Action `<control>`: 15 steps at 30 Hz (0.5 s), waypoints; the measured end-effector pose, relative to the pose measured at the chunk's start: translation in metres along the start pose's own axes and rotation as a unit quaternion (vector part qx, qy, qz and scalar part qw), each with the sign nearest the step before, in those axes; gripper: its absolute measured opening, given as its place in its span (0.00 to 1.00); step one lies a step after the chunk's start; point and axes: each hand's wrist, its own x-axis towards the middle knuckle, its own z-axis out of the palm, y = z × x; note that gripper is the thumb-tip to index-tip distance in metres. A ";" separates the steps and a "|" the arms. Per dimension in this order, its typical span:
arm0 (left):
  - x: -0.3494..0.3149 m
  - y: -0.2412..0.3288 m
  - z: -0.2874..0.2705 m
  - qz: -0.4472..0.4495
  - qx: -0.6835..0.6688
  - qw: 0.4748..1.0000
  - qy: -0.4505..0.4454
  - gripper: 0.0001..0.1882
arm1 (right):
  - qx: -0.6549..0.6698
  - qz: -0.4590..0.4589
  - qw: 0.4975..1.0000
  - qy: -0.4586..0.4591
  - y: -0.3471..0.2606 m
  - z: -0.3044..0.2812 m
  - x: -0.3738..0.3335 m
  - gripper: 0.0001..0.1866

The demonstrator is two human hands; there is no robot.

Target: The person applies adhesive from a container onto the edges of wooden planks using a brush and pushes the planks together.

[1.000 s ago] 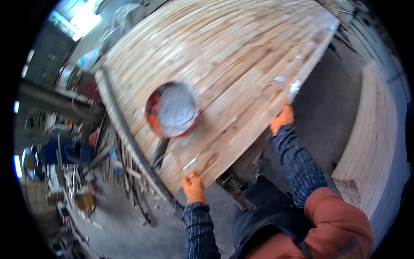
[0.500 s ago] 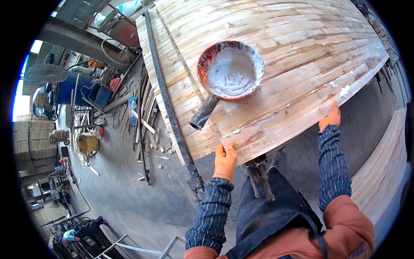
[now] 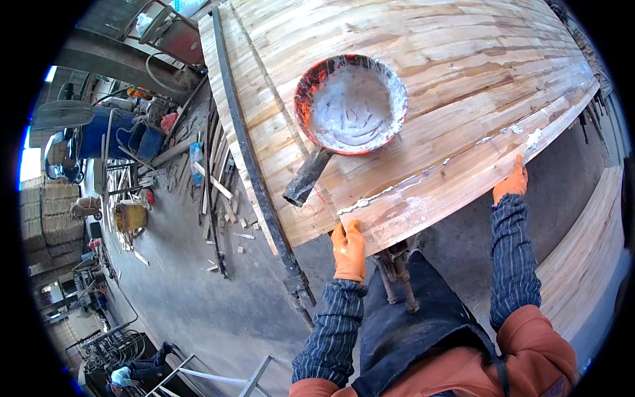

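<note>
Head view: both hands at the near edge of the wooden panel [image 3: 456,86].
Left hand [image 3: 349,255] and right hand [image 3: 511,183], orange-gloved, well apart; fingers closed on the panel's edge, undersides hidden. Pan [image 3: 357,112] of pale paste rests on the panel, handle towards the dark bar [image 3: 246,142].

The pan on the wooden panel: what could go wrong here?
With the left hand and right hand at the edge of the wooden panel, a jolt might slide the pan and spill its paste. Its handle sticks out, so it might get knocked. White smears lie close to the right hand and might rub off on it.
</note>
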 end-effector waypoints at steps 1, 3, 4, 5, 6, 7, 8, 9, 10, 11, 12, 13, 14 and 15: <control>0.001 -0.006 -0.001 0.005 0.024 1.000 0.010 0.20 | -0.001 0.000 1.000 -0.003 0.000 0.001 -0.002 0.25; 0.004 -0.015 0.000 0.018 0.070 0.997 0.026 0.21 | -0.001 -0.002 1.000 -0.008 -0.003 0.001 -0.002 0.26; 0.005 -0.013 0.006 0.038 0.119 0.991 0.044 0.19 | -0.046 -0.033 0.998 -0.023 0.002 -0.009 0.011 0.26; 0.006 -0.009 0.012 0.059 0.166 0.983 0.058 0.17 | -0.091 -0.066 0.993 -0.036 0.013 -0.028 0.036 0.27; 0.007 -0.008 0.014 0.080 0.215 0.970 0.080 0.15 | -0.087 -0.074 0.993 -0.014 0.012 -0.027 0.034 0.28; 0.009 -0.016 0.011 0.139 0.264 0.949 0.099 0.14 | -0.083 -0.081 0.993 0.002 0.008 -0.018 0.026 0.29; 0.009 -0.024 0.005 0.181 0.296 0.933 0.099 0.13 | -0.097 -0.166 0.980 -0.043 0.000 -0.013 0.017 0.26; 0.012 -0.033 0.001 0.224 0.323 0.914 0.099 0.12 | -0.109 -0.255 0.957 -0.088 -0.011 -0.007 0.007 0.24; 0.014 -0.037 -0.001 0.264 0.351 0.893 0.096 0.11 | -0.123 -0.339 0.924 -0.128 -0.022 -0.001 -0.006 0.21; 0.012 -0.028 0.005 0.184 0.332 0.923 0.068 0.11 | -0.086 -0.344 0.918 -0.175 -0.031 0.013 -0.026 0.21; 0.010 -0.030 0.002 0.179 0.327 0.925 0.076 0.12 | -0.165 -0.339 0.901 -0.215 -0.046 0.038 -0.069 0.23; 0.010 -0.031 0.005 0.180 0.318 0.928 0.079 0.12 | -0.171 -0.317 0.885 -0.294 -0.047 0.054 -0.084 0.22; 0.013 -0.031 0.006 0.183 0.310 0.929 0.084 0.13 | -0.151 -0.284 0.867 -0.381 -0.046 0.076 -0.104 0.21; 0.017 -0.033 0.006 0.183 0.298 0.933 0.087 0.13 | -0.132 -0.246 0.840 -0.465 -0.049 0.098 -0.127 0.20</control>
